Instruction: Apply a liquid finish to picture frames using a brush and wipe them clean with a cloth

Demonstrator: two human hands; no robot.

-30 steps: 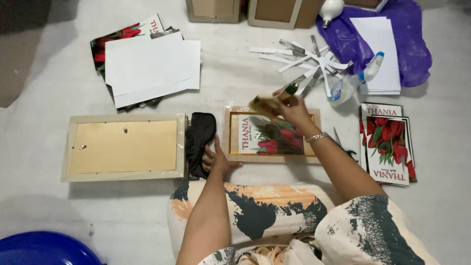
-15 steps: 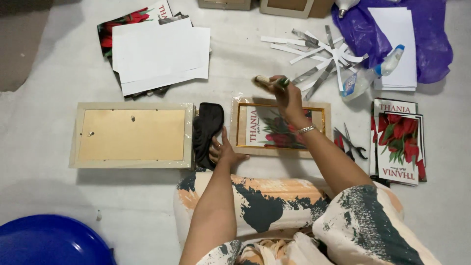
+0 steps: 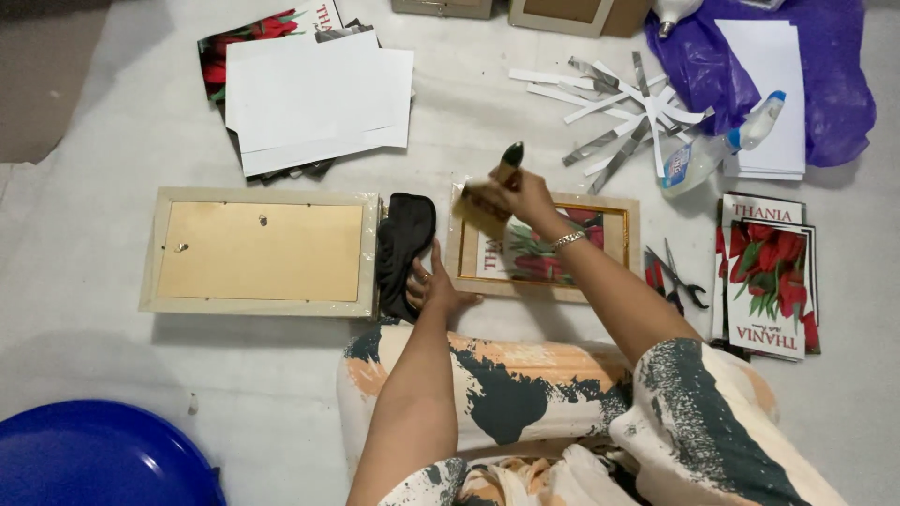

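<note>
– Tan bristles, wooden handle with a dark green tip: that is the brush (image 3: 489, 199). The right hand (image 3: 527, 192) has its grip clamped around the handle, bristles pointing down and to the grip's left.

– What lies under that grip?

– The wooden picture frame (image 3: 614, 245), flat on the floor, with a red-flower print behind its front. The bristles sit over its top-left corner; contact or a small gap, I cannot tell.

– Change over the last second?

– The right grip has travelled leftward along the frame's top edge, from about the middle toward that corner. So the brush is now at the rim, not over the print.

– Other hand?

– The left hand (image 3: 433, 286) is empty, its grip apart, fingers spread, pressed down at the frame's lower-left corner. It has not shifted. Just to its left, touching the thumb side, is a black cloth (image 3: 405, 245).

– Further out?

– Beyond the cloth, a second frame (image 3: 258, 251) lies back side up. Up and left of the brush grip, a stack of white sheets (image 3: 319, 94). Up and right, cut paper strips (image 3: 619, 103), a clear bottle with a blue cap (image 3: 717, 150), a purple bag (image 3: 834, 84). Right of the forearm, scissors (image 3: 677, 278), then flower prints (image 3: 769, 276). Near left, a blue basin (image 3: 94, 459).
</note>
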